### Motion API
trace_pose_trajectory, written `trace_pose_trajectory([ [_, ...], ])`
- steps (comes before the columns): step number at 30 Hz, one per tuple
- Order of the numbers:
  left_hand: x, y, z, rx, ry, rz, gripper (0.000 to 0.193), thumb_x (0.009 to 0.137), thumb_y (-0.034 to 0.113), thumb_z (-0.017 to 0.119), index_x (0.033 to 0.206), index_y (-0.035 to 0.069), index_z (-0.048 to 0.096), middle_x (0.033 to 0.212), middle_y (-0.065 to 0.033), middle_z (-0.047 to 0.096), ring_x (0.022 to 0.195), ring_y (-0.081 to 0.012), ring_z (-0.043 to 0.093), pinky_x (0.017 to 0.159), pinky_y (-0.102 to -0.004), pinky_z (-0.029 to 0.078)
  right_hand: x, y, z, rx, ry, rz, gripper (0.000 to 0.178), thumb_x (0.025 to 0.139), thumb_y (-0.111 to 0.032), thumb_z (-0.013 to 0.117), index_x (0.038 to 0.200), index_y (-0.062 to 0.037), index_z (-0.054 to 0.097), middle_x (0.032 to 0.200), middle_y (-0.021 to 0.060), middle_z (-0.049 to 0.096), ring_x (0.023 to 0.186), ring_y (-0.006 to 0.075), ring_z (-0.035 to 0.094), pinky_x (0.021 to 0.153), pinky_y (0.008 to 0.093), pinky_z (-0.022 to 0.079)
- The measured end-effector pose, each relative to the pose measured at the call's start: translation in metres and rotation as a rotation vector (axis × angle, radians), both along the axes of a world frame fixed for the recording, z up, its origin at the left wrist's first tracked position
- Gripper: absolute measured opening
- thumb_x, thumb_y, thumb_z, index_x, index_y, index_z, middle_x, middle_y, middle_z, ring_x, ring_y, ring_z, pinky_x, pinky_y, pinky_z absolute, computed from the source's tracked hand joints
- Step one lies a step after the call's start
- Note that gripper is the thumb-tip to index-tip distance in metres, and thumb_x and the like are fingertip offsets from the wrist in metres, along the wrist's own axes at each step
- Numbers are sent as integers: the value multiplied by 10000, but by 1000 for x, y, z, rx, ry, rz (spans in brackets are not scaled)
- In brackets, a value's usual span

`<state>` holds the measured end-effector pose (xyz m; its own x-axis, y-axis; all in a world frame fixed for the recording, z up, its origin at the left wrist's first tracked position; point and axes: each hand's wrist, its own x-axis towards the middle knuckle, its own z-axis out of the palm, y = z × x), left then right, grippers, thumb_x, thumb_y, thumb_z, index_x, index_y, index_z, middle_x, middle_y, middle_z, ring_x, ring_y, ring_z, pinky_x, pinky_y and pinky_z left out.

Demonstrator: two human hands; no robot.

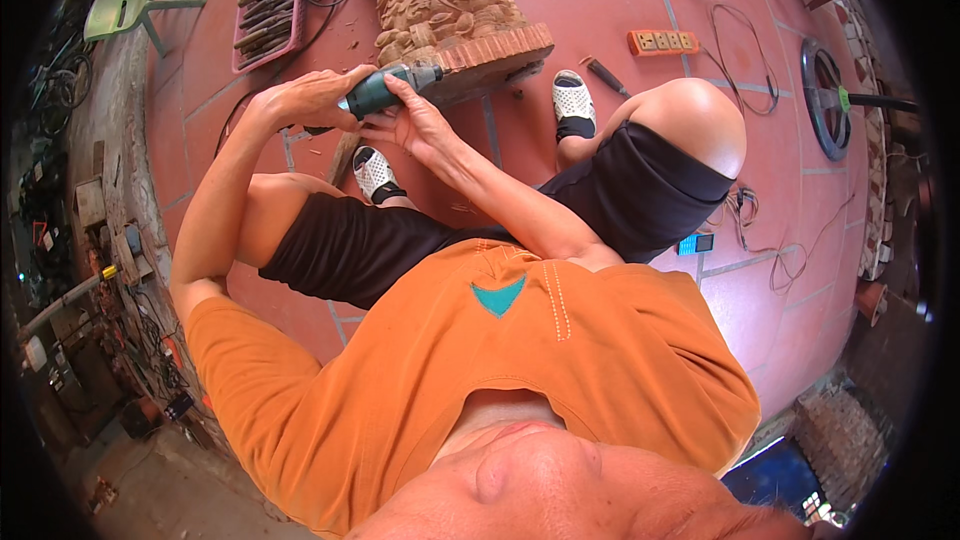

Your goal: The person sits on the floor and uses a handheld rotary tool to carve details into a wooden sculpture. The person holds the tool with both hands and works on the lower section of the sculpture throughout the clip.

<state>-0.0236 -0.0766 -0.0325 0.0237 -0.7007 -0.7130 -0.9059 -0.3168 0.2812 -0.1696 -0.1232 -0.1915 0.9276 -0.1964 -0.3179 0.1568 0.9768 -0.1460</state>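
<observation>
Orange cloth forms the nearest layer, the worker's shirt, followed by dark shorts over two bent, parted knees. Beyond them, between the feet and the carving, a green power tool is held above the floor. The left hand grasps its rear, thumb above and fingers below; the right hand has its thumb against the body, the other fingers loosely extended beneath, and whether these bear weight cannot be told. The tool is probably rigid and moderately heavy, its casing smooth enough to slip; the rounded body behind the dark nose appears the safest hold. The nose lies just beside the carved wooden block; contact is unclear. The block looks heavy and stable, its relief liable to chip. Its rough front edge faces the worker and limits forward travel, while the sandals bound the space below. Red tiles give more open room to the right of the block, interrupted by a loose chisel and, farther out, an orange power strip with its cable. At far left stand a pink tray of chisels and a green chair.
</observation>
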Motion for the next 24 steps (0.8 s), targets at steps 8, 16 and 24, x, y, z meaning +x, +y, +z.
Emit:
trace_pose_trajectory([
  [8, 6, 4, -8, -33, 11, -4, 809, 712, 184, 721, 1405, 126, 307, 893, -241, 647, 863, -412, 645, 746, -472, 490, 1, -1, 2, -28, 9, -9, 431, 869, -355, 721, 1118, -42, 561, 1004, 124, 661, 868, 296, 688, 765, 503, 599],
  [16, 9, 6, -12, -74, -6, -45, 829, 702, 179, 728, 1409, 132, 297, 903, -244, 639, 890, -431, 630, 776, -483, 482, 4, -2, -5, -46, -12, 10, 474, 860, -357, 734, 1156, -41, 541, 1060, 131, 630, 907, 303, 662, 812, 546, 575],
  [24, 10, 7, -12, -98, 4, -58, 823, 704, 176, 727, 1403, 130, 295, 899, -245, 635, 893, -435, 626, 775, -485, 482, 4, -2, -3, -43, -13, 1, 463, 862, -351, 731, 1156, -49, 539, 1038, 121, 627, 895, 294, 659, 822, 552, 570],
])
